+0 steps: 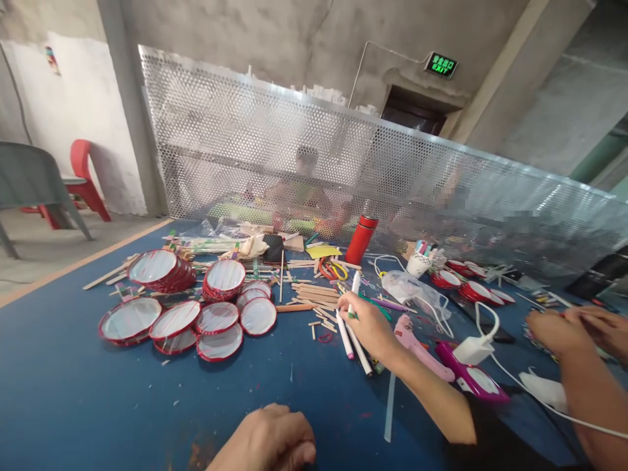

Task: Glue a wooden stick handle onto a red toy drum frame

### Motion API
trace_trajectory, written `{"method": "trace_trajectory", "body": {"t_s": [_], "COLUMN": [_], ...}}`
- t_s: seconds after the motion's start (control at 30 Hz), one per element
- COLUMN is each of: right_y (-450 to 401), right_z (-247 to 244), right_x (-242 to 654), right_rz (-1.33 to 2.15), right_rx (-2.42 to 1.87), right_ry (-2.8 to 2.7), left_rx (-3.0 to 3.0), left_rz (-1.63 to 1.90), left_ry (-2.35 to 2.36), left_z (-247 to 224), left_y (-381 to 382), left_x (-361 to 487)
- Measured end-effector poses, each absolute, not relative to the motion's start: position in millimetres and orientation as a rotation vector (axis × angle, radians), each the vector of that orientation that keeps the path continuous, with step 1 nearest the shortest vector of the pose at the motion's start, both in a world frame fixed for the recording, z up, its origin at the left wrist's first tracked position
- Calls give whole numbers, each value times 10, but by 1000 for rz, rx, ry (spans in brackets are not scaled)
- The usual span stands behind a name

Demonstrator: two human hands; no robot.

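Note:
My left hand [275,437] is at the near edge of the blue table [122,399], its fingers curled closed and nothing showing in them. My right hand [367,324] is closed on a white marker [356,282], with a bit of green showing by the fingers. Just below that hand lie a white marker with a pink end [345,335] and another with a black end [360,352]. Wooden sticks [314,294] are scattered beyond and left of it. Several round white discs with red rims [258,316] stand in stacks on the left.
A red bottle [362,241] stands near the perforated metal screen [220,137]. To the right are a pink glue gun [417,347], a purple device [473,376], a white charger [473,350] with cables and a cup of pens [418,263]. Another person's hands [564,327] are at far right.

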State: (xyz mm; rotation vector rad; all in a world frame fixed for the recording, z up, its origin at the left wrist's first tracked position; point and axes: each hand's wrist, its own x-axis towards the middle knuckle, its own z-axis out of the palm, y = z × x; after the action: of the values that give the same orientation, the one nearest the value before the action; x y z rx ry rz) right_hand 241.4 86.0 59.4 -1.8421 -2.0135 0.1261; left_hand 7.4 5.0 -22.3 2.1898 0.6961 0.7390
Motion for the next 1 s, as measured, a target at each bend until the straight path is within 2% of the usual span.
{"method": "trace_trajectory", "body": {"t_s": [0.2,0.57,0.83,1.0], "right_y": [1108,1264,1049,845], "right_z": [523,593,493,400], "right_x": [2222,2142,2246,2317], "right_rz": [108,319,348,590], "right_rx": [-1940,-2145,-1959,-1707], "right_ry": [-2222,-2277,-2004,-1769], "left_rx": [2142,2204,2059,1999], "left_rz": [763,702,555,678], "left_ry": [762,679,747,825], "left_z": [-224,-153,92,70], "left_y": [79,91,45,44], "left_x": [49,35,-8,-10]}}
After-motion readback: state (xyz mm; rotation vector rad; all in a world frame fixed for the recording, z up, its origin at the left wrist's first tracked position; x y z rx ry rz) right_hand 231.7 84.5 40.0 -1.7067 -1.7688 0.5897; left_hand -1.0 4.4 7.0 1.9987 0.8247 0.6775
